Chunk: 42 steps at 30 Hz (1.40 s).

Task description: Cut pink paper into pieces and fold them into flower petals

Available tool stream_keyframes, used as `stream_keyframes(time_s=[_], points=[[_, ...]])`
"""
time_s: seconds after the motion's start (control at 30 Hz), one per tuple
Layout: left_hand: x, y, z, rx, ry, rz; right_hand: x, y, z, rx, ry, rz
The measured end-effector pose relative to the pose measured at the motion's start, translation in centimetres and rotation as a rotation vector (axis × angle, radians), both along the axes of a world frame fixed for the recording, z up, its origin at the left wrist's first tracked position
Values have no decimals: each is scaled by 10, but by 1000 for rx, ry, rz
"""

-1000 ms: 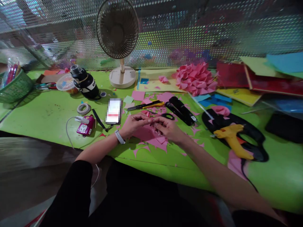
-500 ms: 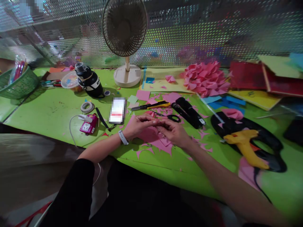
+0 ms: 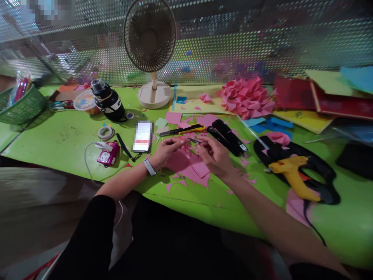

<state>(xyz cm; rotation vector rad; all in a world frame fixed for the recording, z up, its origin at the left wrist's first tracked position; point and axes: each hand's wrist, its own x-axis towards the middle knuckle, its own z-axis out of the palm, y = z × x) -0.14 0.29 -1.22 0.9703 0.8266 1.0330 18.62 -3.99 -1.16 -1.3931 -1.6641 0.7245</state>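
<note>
My left hand (image 3: 166, 149) rests on the green table (image 3: 58, 136) with a white band on its wrist. Its fingertips are pinched together at a small pink paper piece (image 3: 182, 142). My right hand (image 3: 215, 154) is curled over the handles of a pair of scissors (image 3: 192, 140), whose blades stick out to the left toward my left fingertips. Under both hands lies a pink paper sheet (image 3: 190, 168) with jagged cut edges, and pink scraps lie around it.
Behind the hands lie a yellow utility knife (image 3: 186, 130), a black stapler (image 3: 227, 137) and a phone (image 3: 142, 136). A yellow glue gun (image 3: 291, 173) lies at the right, and a pink folded-paper flower (image 3: 247, 97) and a fan (image 3: 150, 39) at the back. At the left are a bottle (image 3: 107, 102), a tape roll (image 3: 105, 133) and a green basket (image 3: 21, 109).
My hands were together, fingertips touching above the pink sheet. Now they have parted and moved a little away from me; my right hand has gone onto the scissors' handles.
</note>
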Motion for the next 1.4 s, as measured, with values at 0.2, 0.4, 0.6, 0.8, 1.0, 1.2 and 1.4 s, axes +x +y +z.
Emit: stream_keyframes(time_s=[0.2, 0.4, 0.6, 0.8, 1.0, 1.2, 1.4], points=[[0, -4, -1, 24, 13, -32, -9, -6, 4, 81, -79, 25], [0, -7, -7, 51, 19, -54, -21, -15, 2, 35, 8, 114], [-2, -4, -10, 112, -5, -90, -14, -11, 0, -1, 21, 141], [-3, 1, -13, 115, -34, -131, -5, -5, 1, -41, 84, 280], [-3, 0, -13, 43, 10, -114, -6, -6, 0, -100, 145, 275], [-4, -3, -15, 140, 47, -109, -10, -8, -3, -61, 124, 195], [-5, -1, -14, 162, 77, -133, -3, -1, -4, -62, 151, 254]])
